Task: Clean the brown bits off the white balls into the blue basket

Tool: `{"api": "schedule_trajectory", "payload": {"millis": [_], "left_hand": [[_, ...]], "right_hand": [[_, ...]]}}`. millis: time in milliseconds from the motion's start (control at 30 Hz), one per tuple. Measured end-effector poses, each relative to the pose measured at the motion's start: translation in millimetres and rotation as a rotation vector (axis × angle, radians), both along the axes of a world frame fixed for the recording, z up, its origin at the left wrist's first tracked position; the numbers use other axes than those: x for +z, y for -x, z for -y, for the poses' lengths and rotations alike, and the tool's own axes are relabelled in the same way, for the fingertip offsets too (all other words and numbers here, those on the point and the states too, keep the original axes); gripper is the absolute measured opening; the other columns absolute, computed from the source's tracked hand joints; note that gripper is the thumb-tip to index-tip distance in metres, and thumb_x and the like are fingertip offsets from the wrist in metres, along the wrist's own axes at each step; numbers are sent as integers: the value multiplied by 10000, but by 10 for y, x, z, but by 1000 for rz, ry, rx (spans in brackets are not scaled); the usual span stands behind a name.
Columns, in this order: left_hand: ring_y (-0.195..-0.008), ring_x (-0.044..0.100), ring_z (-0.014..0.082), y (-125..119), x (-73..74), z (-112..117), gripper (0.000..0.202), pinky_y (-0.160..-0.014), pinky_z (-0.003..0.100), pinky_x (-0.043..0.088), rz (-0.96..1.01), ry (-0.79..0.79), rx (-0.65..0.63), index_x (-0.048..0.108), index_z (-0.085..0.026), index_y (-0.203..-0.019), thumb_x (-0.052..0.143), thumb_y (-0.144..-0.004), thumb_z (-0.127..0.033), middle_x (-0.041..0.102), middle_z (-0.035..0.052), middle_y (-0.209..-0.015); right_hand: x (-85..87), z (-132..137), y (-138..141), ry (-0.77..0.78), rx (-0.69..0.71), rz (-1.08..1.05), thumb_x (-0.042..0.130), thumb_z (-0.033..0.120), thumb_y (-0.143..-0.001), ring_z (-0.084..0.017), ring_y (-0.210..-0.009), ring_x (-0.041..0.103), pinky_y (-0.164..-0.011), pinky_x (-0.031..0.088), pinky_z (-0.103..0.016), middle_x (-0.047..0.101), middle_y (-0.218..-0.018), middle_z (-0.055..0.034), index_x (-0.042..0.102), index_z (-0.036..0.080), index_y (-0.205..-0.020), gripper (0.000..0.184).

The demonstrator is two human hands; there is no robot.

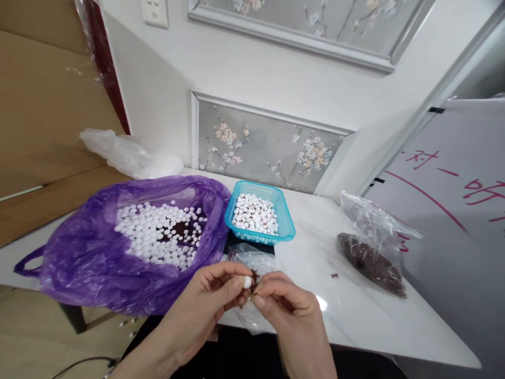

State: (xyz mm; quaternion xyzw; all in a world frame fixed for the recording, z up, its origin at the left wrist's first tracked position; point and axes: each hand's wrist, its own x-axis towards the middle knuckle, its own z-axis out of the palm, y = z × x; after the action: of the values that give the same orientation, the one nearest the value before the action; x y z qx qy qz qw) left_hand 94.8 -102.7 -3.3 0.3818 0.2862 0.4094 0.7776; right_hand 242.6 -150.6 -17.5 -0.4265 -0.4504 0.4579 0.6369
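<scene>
White bead (246,282), small and round, sits pinched between the thumb and forefinger of the left hand (211,297), raised just above the near edge of the marble table (355,310) and close to the body, where the head camera looks straight down on it. The right hand (282,300) meets it from the other side, its thumb and forefinger closed on a bit of dark reddish-brown stuff (255,275) pressed right against the bead; whether that bit is a thread, a husk or a small cap is hard to tell at this size. Both grips are tight fingertip pinches, the remaining fingers curled out of the way, which suits a piece this small. Directly beneath the hands lies a crumpled clear bag (252,263), seemingly placed to catch whatever drops. Supplies are ranged within easy reach: an open purple bag (79,263) to the left holds a heap of the same white beads, a blue basket (286,223) just beyond the hands holds more, and a clear bag of dark brown material (373,258) rests well apart on the right. A few beads lie on the floor under the table's left side.
</scene>
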Motion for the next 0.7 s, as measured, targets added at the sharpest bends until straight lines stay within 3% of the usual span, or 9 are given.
{"api": "schedule_trajectory", "payload": {"millis": [267,433,700], "left_hand": [[-719,623,134,8,16,42,151,-732,241,482,-33,8,19,763,-180,-809,807,-714,-289,719,24,-769],[-725,618,137,15,-4,45,163,-715,236,480,-65,-3,37,769,-185,-796,816,-699,-307,718,24,-770],[-807,595,167,59,-49,32,107,-755,250,472,-197,-168,98,788,-221,-796,783,-734,-308,726,29,-839]], "right_hand": [[133,64,127,162,-108,-34,823,271,-674,-154,-655,617,-620,506,-239,710,-683,-1,738,210,-698,107],[124,57,140,171,-125,-13,835,286,-652,-156,-638,612,-608,497,-244,708,-671,-11,730,193,-690,145],[74,49,125,157,-109,43,818,307,-678,-176,-644,613,-606,493,-267,704,-673,-25,711,187,-698,162]]}}
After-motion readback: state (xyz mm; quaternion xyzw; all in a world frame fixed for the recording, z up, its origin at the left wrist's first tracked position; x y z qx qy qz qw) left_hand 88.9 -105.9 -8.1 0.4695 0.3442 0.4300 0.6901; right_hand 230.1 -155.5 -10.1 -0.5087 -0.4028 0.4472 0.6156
